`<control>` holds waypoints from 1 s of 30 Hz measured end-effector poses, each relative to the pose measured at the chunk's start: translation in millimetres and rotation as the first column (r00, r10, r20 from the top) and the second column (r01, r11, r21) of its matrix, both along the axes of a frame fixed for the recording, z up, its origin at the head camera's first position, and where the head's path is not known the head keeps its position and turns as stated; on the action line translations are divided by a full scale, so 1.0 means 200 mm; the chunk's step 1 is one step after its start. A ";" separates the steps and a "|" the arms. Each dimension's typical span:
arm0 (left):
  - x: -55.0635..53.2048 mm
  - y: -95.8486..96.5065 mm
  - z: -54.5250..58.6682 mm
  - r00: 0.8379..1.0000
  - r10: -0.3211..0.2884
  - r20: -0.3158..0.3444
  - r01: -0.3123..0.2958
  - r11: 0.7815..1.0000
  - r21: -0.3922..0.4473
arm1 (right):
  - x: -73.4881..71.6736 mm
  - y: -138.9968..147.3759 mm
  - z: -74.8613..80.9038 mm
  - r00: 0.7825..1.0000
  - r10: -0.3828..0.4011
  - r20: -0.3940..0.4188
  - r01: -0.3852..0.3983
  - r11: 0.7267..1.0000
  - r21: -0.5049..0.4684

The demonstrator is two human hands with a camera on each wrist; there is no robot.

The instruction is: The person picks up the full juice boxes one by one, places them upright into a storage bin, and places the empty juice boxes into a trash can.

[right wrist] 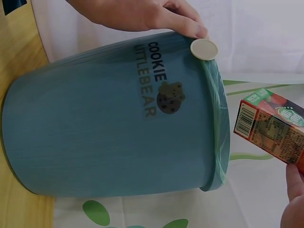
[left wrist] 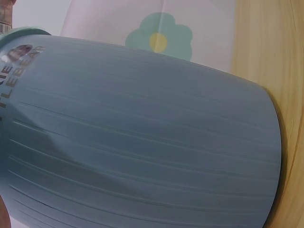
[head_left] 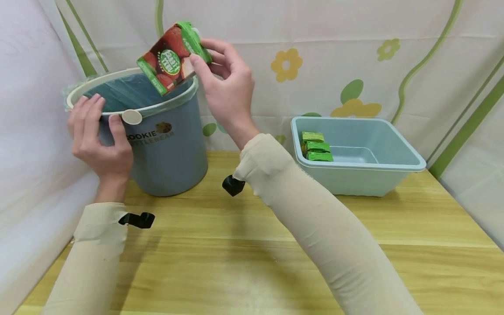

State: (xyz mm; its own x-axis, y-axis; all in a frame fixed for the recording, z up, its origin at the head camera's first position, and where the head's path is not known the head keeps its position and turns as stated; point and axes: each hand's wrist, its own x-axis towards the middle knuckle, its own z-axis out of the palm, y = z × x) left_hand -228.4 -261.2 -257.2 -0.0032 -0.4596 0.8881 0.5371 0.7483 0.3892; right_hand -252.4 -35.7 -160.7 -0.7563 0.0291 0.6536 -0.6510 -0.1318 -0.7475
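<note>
My left hand (head_left: pixel 103 151) grips the near left rim of a blue-grey trash bin (head_left: pixel 173 153), fingers over the edge and thumb on the outside. The bin stands upright, with COOKIE LITTLEBEAR lettering, a cream rim and a clear liner bag (head_left: pixel 122 89) inside. Above its right side, my right hand (head_left: pixel 230 81) pinches a small juice carton (head_left: pixel 157 65) by one end, between thumb and fingers. The carton is red and green with fruit pictures, tilted over the bin's opening. Its barcode side (right wrist: pixel 273 128) shows in the right wrist view. The bin's floor is hidden.
A pale blue rectangular tub (head_left: pixel 354 179) sits on the wooden table (head_left: pixel 252 262) to the right. Inside its left end stand several green cartons (head_left: pixel 318 147). Behind the table hangs a white curtain (head_left: pixel 252 96) printed with flowers and vines.
</note>
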 end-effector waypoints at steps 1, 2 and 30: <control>0.00 0.00 0.00 1.000 0.000 0.000 0.000 1.000 0.000 | 0.00 0.00 0.00 1.000 0.000 0.001 0.000 1.000 0.006; 0.00 0.00 0.00 1.000 0.000 -0.001 0.000 1.000 0.001 | 0.00 -0.01 0.00 1.000 0.001 0.004 -0.001 1.000 0.011; 0.02 0.01 0.01 1.000 -0.004 0.031 0.004 1.000 0.002 | 0.00 -0.22 -0.02 0.988 -0.106 0.113 0.064 0.944 0.323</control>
